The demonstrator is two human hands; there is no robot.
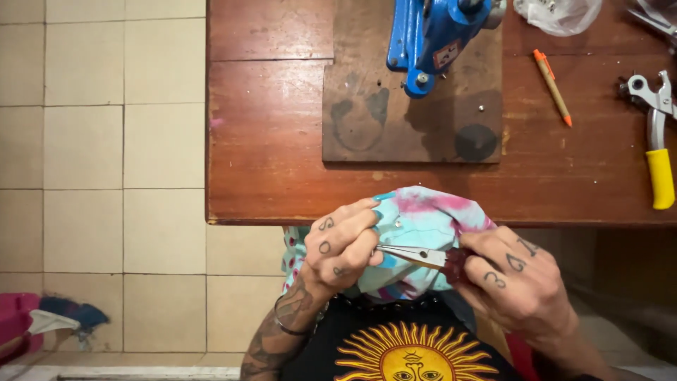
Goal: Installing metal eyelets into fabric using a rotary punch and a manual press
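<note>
My left hand grips a bunched tie-dye cloth in pink, turquoise and white, held just below the near edge of the wooden table. My right hand is closed around the dark red handles of small pliers. The metal jaws point left and reach the fingers of my left hand at the cloth. A small metal stud shows on the cloth near my left fingertips.
A blue hand press stands on a wooden board at the table's back. An orange-tipped pen, a yellow-handled punch tool and a clear plastic bag lie right. Tiled floor lies left.
</note>
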